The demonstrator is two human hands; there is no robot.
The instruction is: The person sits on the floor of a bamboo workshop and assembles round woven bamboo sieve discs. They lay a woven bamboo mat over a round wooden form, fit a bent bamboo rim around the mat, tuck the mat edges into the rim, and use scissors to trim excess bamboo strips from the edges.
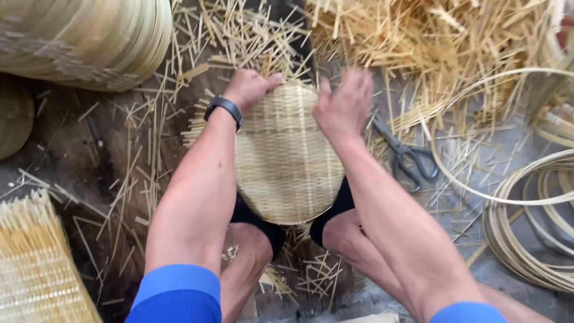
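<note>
Our left hand (248, 87) has a tight grip on the far rim of the round woven bamboo basket (287, 158) in the middle of the frame, resting on our knees. Our right hand (344, 104) is blurry, so we cannot tell its grip. The basket could slip off, or a sharp bamboo strip (251, 36) could poke a finger. Scissors (409, 157) lie to the right on the floor.

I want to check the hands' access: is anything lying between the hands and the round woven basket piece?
Nothing visible does. The left hand and the right hand both rest directly on the far edge of the woven basket piece. The scissors lie apart, on the ground to the right.
</note>
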